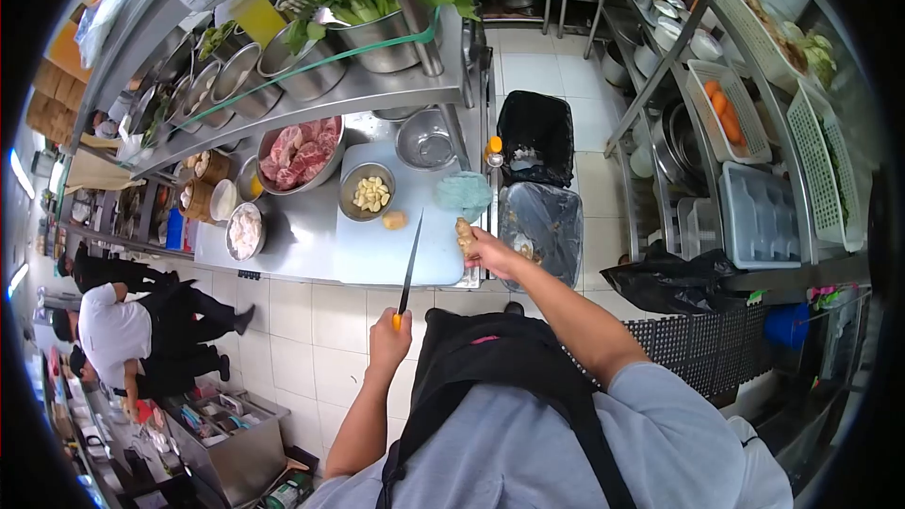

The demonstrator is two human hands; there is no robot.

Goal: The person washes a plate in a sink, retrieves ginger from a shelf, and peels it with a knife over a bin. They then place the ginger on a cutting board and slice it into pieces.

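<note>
My left hand is closed round the yellow handle of a kitchen knife, its long dark blade pointing away from me over the front of the cutting board. At the board's right edge, my right hand grips a knobbly piece of ginger. A smaller cut piece, yellowish like peeled ginger, lies on the board. Just behind it stands a steel bowl of peeled garlic cloves. A crumpled greenish cloth or net rests at the board's right side.
A bowl of raw meat, a bowl of pale food and a steel bowl share the counter. Bins lined with black and clear plastic stand right. A shelf overhangs the back. Several people are at left.
</note>
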